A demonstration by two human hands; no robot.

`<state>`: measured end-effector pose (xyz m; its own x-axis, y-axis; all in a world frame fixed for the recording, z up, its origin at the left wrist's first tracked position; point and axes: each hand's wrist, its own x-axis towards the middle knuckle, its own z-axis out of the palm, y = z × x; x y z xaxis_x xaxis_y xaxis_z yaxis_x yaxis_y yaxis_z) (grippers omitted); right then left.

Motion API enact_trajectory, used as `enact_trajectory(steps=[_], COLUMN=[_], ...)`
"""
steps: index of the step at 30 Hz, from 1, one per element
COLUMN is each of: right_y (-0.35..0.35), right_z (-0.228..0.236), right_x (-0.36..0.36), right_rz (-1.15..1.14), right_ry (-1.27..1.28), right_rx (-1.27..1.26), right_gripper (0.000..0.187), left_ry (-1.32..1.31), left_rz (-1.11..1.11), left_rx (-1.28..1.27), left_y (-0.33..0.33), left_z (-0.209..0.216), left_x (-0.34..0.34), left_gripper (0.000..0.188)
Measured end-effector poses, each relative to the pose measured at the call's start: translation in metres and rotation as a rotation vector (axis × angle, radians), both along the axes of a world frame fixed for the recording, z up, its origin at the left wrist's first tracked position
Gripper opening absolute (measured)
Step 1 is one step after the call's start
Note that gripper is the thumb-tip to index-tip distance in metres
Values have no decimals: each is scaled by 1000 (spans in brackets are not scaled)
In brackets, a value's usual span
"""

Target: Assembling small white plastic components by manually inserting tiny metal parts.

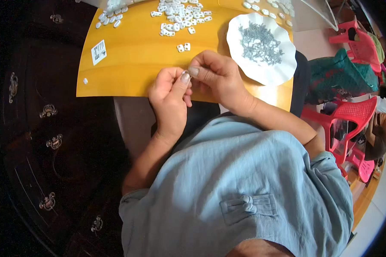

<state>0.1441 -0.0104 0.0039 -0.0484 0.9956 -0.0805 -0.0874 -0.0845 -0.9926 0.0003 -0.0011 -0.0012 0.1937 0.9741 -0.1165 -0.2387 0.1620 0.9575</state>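
My left hand [169, 92] and my right hand [222, 79] meet over the near edge of the yellow board [128, 64]. Thumb and fingers are pinched together on both, tip to tip. Whatever lies between the fingertips is too small and too covered to make out. Just beyond them lie two small white plastic pieces [183, 47] with holes, side by side. A loose heap of similar white pieces [180, 15] spreads farther back. To the right of my right hand sits a white scalloped plate [269, 78] bearing a pile of small grey metal springs [261, 43].
More white oval pieces [111, 18] lie at the back left, others [268, 8] at the back right beside a clear plastic bin [315, 17]. A label sticker [99, 52] is on the board. Dark drawers [51, 115] stand left; pink chairs [351, 113], a green bag [341, 77] and another person [379, 132] are right.
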Motion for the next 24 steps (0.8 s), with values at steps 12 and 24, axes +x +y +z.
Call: enact_trajectory(steps=[12, 24], right_y=[39, 128], right_z=[41, 15], right_x=[18, 22], right_rz=[48, 132], right_ry=[-450, -1556], right_rx=[183, 660], right_gripper=[12, 22], left_ry=[-160, -229], left_rz=[5, -15], left_rx=[-80, -52], left_y=[6, 5], left_z=[2, -2], left_x=[-7, -10], left_gripper=[9, 12])
